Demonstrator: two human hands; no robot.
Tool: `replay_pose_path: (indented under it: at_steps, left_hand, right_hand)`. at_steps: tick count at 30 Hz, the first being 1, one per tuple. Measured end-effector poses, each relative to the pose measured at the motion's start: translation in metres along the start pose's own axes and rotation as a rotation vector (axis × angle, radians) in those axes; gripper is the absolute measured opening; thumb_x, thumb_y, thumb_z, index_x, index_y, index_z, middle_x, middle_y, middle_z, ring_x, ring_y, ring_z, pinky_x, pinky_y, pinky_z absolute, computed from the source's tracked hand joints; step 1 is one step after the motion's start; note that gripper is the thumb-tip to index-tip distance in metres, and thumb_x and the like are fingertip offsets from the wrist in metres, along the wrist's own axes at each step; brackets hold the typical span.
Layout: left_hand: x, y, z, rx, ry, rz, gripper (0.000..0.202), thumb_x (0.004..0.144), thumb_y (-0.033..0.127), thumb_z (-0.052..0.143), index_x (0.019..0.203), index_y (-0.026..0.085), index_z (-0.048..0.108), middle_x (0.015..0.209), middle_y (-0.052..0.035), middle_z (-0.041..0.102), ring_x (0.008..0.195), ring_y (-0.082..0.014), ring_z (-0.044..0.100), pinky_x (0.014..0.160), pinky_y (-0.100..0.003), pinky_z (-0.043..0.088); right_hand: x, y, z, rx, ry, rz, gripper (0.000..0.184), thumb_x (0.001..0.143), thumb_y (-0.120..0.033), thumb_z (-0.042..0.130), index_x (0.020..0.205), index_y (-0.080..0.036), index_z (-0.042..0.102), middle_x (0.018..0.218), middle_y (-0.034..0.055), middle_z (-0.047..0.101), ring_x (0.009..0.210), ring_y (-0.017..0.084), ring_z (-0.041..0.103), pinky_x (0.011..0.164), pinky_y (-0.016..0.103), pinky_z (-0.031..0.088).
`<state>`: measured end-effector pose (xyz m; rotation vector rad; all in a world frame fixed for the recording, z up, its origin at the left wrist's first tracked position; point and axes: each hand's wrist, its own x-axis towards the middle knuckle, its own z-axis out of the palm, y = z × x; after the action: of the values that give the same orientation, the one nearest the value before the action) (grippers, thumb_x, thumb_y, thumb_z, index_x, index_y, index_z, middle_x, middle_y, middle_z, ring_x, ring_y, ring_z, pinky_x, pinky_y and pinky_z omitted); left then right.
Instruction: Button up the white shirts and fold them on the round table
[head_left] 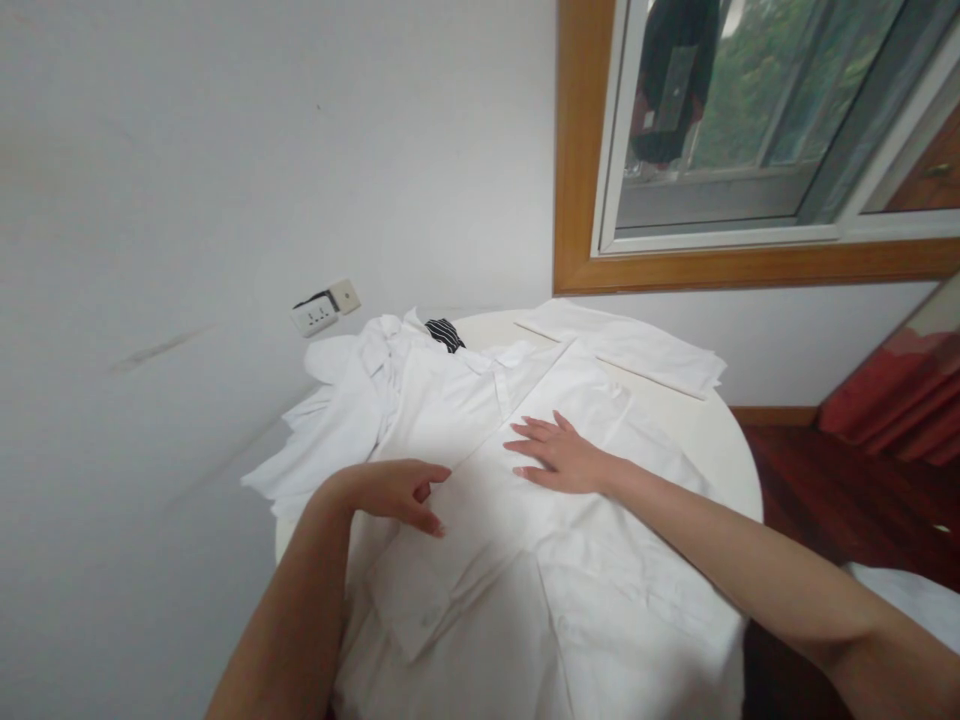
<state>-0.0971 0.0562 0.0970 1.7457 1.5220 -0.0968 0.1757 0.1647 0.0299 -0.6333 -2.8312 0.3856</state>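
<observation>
A white shirt (480,520) lies spread over a round table, with one part folded diagonally across and its lower part hanging toward me. My right hand (559,455) rests flat on the cloth, fingers spread. To its left, my left hand (409,490) hovers at or just over the folded edge. Its thumb and index finger are apart with no cloth between them, and the other fingers curl under. One long sleeve (626,345) stretches out to the far right of the table. The collar area (495,375) lies toward the far side.
Crumpled white cloth (352,370) is heaped at the table's left, beside a black-and-white striped piece (445,335). The white table rim (739,450) curves on the right. Behind stand a wall with a socket (315,315) and a wood-framed window (574,200). A red curtain (900,390) hangs at right.
</observation>
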Motion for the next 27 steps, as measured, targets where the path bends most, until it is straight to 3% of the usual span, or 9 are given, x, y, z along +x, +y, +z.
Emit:
replay_pose_path:
  at_steps: [4, 7, 11, 13, 15, 17, 20, 23, 27]
  left_hand:
    - [-0.001, -0.003, 0.002, -0.056, -0.067, -0.099, 0.066, 0.057, 0.049, 0.071, 0.115, 0.02, 0.054, 0.077, 0.0006, 0.06, 0.058, -0.015, 0.057, 0.046, -0.022, 0.037]
    - [0.002, -0.004, 0.001, -0.061, -0.023, -0.078, 0.064, 0.063, 0.052, 0.067, 0.116, 0.021, 0.051, 0.065, 0.0044, 0.055, 0.049, -0.0124, 0.051, 0.044, -0.022, 0.034]
    - [0.02, 0.003, 0.002, 0.016, 0.405, 0.024, 0.045, 0.075, 0.059, 0.054, 0.099, 0.021, 0.054, 0.053, 0.0078, 0.042, 0.048, -0.0095, 0.041, 0.047, -0.021, 0.029]
    - [0.032, 0.011, 0.008, -0.031, 0.512, 0.108, 0.042, 0.079, 0.059, 0.049, 0.093, 0.02, 0.053, 0.054, 0.0075, 0.042, 0.051, -0.0093, 0.042, 0.048, -0.021, 0.029]
    - [0.041, 0.02, 0.017, -0.147, 0.405, 0.203, 0.041, 0.081, 0.06, 0.046, 0.09, 0.02, 0.051, 0.055, 0.0068, 0.047, 0.05, -0.0089, 0.045, 0.048, -0.021, 0.032]
    - [0.048, 0.028, 0.026, -0.258, 0.215, 0.269, 0.041, 0.081, 0.06, 0.047, 0.088, 0.02, 0.049, 0.059, 0.0048, 0.055, 0.048, -0.0088, 0.048, 0.047, -0.021, 0.035]
    - [0.054, 0.034, 0.036, -0.332, 0.005, 0.275, 0.04, 0.08, 0.059, 0.051, 0.086, 0.019, 0.049, 0.065, 0.0016, 0.063, 0.046, -0.0091, 0.053, 0.045, -0.02, 0.038]
    - [0.06, 0.03, 0.04, -0.367, -0.072, 0.227, 0.036, 0.08, 0.055, 0.053, 0.085, 0.019, 0.048, 0.063, 0.0016, 0.064, 0.044, -0.0094, 0.055, 0.043, -0.02, 0.038]
    - [0.065, 0.025, 0.04, -0.416, -0.099, 0.216, 0.029, 0.081, 0.047, 0.054, 0.086, 0.019, 0.049, 0.062, 0.0022, 0.064, 0.044, -0.0102, 0.057, 0.043, -0.02, 0.04]
  right_hand:
    - [0.0, -0.002, 0.002, 0.007, -0.072, -0.003, 0.078, 0.08, -0.075, 0.038, 0.144, -0.03, 0.035, 0.154, 0.0081, 0.022, 0.141, 0.03, 0.015, 0.111, 0.057, -0.002]
    - [0.0, -0.002, 0.002, -0.01, -0.079, -0.008, 0.087, 0.074, -0.079, 0.041, 0.145, -0.03, 0.032, 0.154, 0.0093, 0.019, 0.142, 0.032, 0.013, 0.11, 0.058, -0.003]
    - [-0.001, -0.007, -0.002, -0.058, -0.029, -0.084, 0.08, 0.076, -0.074, 0.047, 0.143, -0.031, 0.037, 0.154, 0.009, 0.019, 0.141, 0.033, 0.012, 0.109, 0.06, -0.002]
    - [-0.002, -0.01, -0.004, -0.052, -0.028, -0.135, 0.07, 0.08, -0.069, 0.047, 0.14, -0.033, 0.04, 0.154, 0.0067, 0.023, 0.141, 0.031, 0.014, 0.11, 0.059, 0.0]
    - [-0.002, -0.013, -0.004, -0.016, -0.059, -0.153, 0.065, 0.083, -0.066, 0.046, 0.14, -0.035, 0.04, 0.153, 0.0045, 0.025, 0.141, 0.028, 0.016, 0.112, 0.055, 0.003]
    - [-0.002, -0.013, -0.003, 0.017, -0.082, -0.142, 0.066, 0.084, -0.066, 0.044, 0.142, -0.035, 0.037, 0.153, 0.0039, 0.025, 0.141, 0.026, 0.018, 0.113, 0.051, 0.006]
    - [0.001, -0.007, 0.003, 0.012, -0.062, -0.085, 0.07, 0.085, -0.067, 0.039, 0.144, -0.029, 0.034, 0.154, 0.0066, 0.023, 0.142, 0.024, 0.018, 0.115, 0.046, 0.009]
    - [0.008, 0.012, 0.01, -0.036, -0.037, 0.032, 0.074, 0.086, -0.07, 0.031, 0.145, -0.025, 0.032, 0.154, 0.0082, 0.022, 0.142, 0.024, 0.016, 0.115, 0.046, 0.009]
    - [0.023, 0.058, 0.011, -0.145, 0.016, 0.226, 0.074, 0.087, -0.071, 0.023, 0.145, -0.025, 0.033, 0.154, 0.0082, 0.021, 0.142, 0.026, 0.016, 0.114, 0.049, 0.012]
